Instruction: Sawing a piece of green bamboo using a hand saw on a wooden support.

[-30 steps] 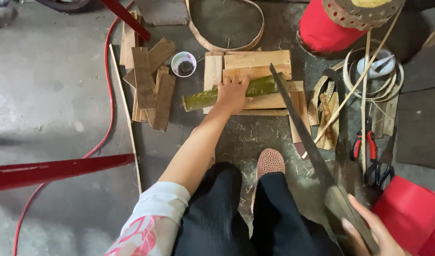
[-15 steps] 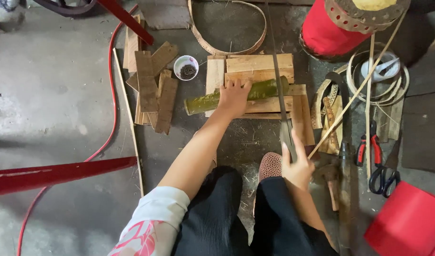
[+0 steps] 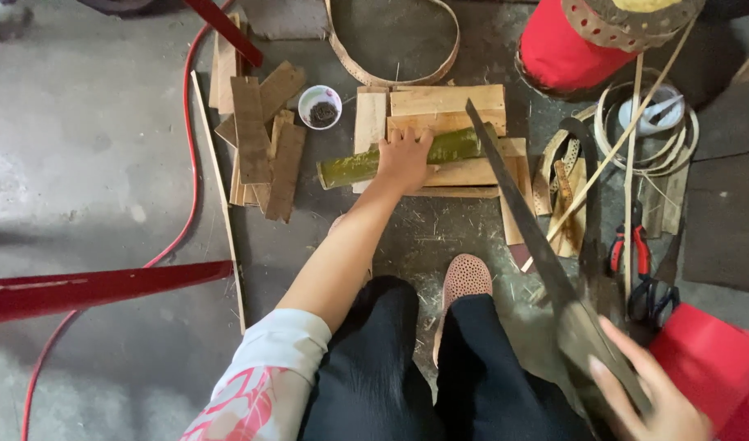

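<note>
While the left hand (image 3: pixel 403 153) presses flat, fingers spread, on a green bamboo section (image 3: pixel 407 155) lying across pale wooden boards (image 3: pixel 448 102) at upper centre, the right hand (image 3: pixel 648 392) at lower right closes around the handle of a long saw (image 3: pixel 521 212). Its blade slants up to the bamboo's right end. A small cup (image 3: pixel 320 106) stands just left of the boards.
</note>
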